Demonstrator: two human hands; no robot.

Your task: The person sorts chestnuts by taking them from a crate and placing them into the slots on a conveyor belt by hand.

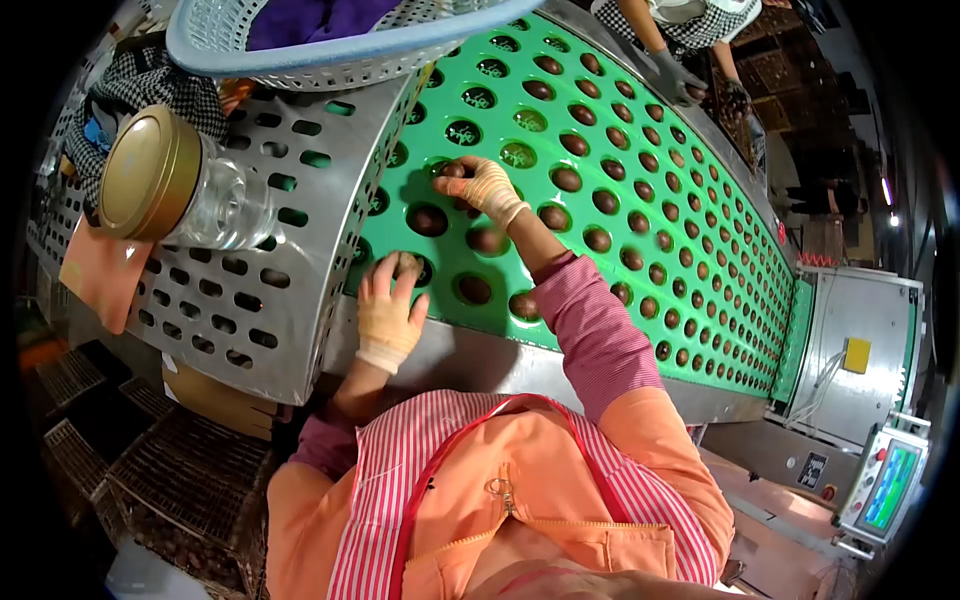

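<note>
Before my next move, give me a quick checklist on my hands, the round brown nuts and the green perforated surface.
1. Right hand pinching a round brown nut: ok.
2. That nut clear of its hole: cannot tell.
3. Hole under the left hand filled: cannot tell, fingers cover much of it.
4. All holes in the green perforated surface filled: not ok, some beyond the right hand have no nut.
5. Clear jar with gold lid off the green surface: ok, it is over the slotted grey metal plate.
6. Co-worker's gloved hands apart from yours: ok.
</note>
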